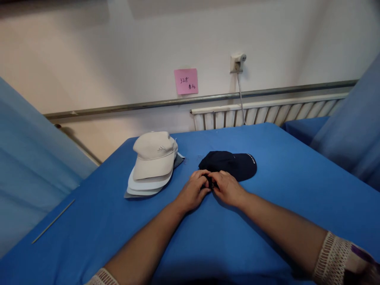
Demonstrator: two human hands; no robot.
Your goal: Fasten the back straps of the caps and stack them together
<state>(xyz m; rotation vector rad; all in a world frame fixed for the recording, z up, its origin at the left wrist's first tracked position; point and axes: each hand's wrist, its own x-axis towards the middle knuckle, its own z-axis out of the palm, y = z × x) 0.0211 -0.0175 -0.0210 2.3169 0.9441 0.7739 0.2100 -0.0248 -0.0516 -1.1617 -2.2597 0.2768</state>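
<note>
A dark baseball cap [224, 161] lies on the blue sheet with its brim pointing right. My left hand [196, 189] and my right hand [227, 187] meet at the near edge of this cap, fingertips almost touching. Both have their fingers closed on its back strap, where a small bit of dark material shows between them; the exact grip is partly hidden by the fingers. To the left of my hands, a stack of light-coloured caps [154, 149] rests on the sheet, a cream one on top with its brim toward me.
The blue sheet [208, 241] covers a bed or table against the wall. A thin stick [53, 221] lies near its left edge. Behind are a metal rail [148, 105], a radiator [267, 113], a plugged-in socket [236, 63] and a pink note [186, 81]. Blue curtains [26, 158] hang at both sides.
</note>
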